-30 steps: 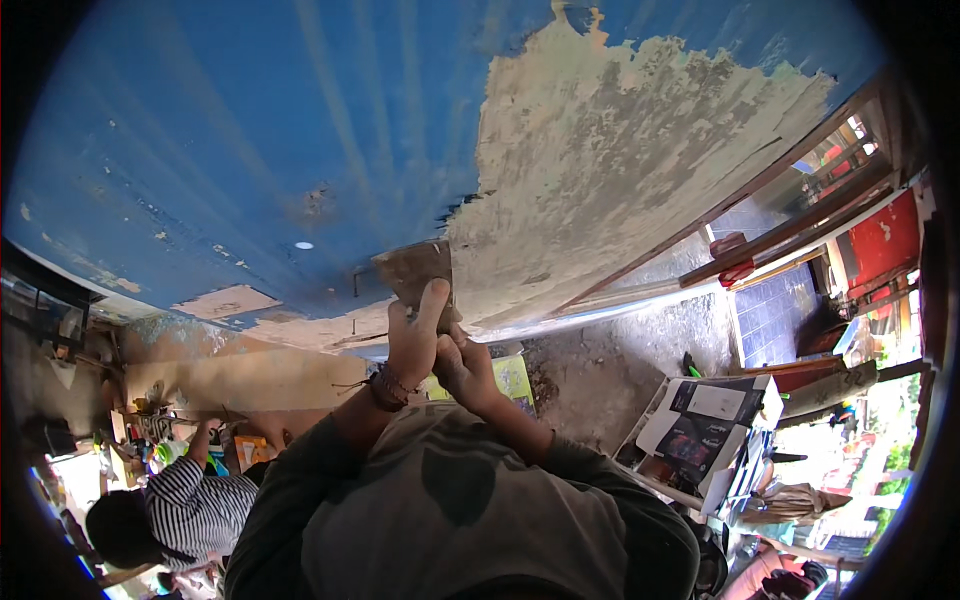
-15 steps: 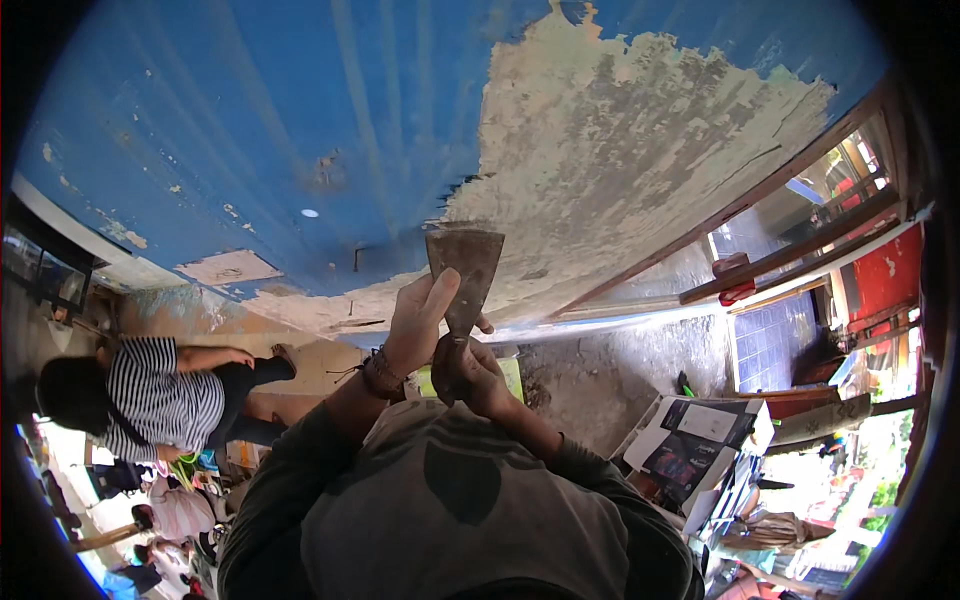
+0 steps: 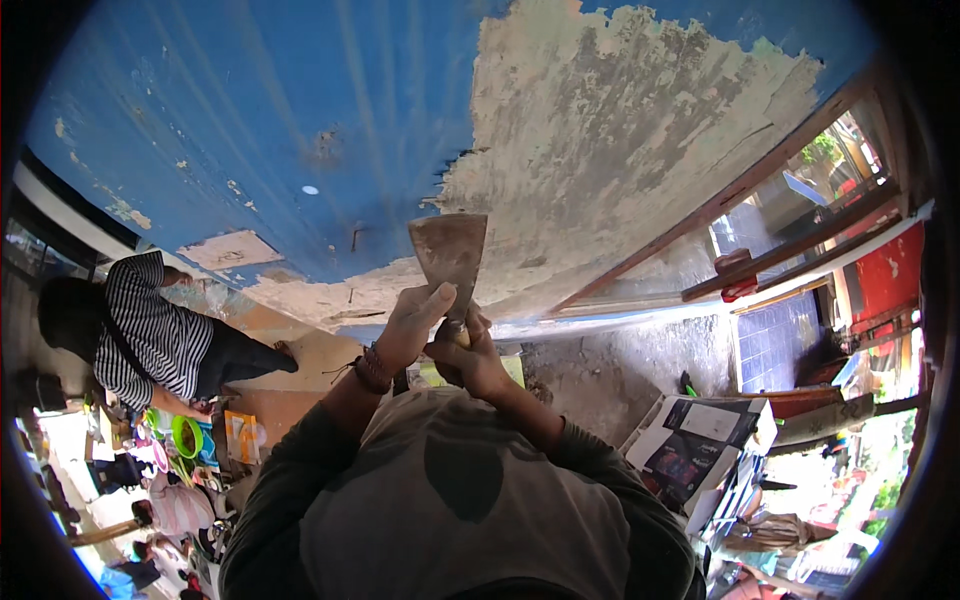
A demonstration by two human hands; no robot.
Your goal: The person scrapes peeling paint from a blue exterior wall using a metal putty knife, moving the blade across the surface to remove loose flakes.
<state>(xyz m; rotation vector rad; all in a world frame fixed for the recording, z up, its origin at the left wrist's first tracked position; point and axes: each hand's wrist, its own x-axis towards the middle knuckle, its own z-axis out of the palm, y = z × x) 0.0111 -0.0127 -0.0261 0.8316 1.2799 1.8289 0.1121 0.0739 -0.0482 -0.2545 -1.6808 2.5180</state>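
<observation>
A broad metal scraper (image 3: 448, 247) is held upright in the middle of the view, its edge against or very near the painted wall (image 3: 290, 100), beside the ragged border between blue paint and a bare, mottled plaster patch (image 3: 640, 130). My left hand (image 3: 405, 330), with bracelets at the wrist, is closed on the scraper, thumb laid along the lower blade. My right hand (image 3: 475, 365) grips its handle below. A pale stripped strip runs along the lower part of the blue paint.
A person (image 3: 150, 350) in a striped top is at my left, near a green bucket (image 3: 188, 437) and clutter. At my right are a printed cardboard box (image 3: 680, 455), a framed window (image 3: 830, 170) and a red panel (image 3: 880, 265). More people are at lower left.
The scraper shifted right and turned more upright, then slightly left since the middle frame. My hands stay on it. The person in stripes has moved up along the left side of the picture.
</observation>
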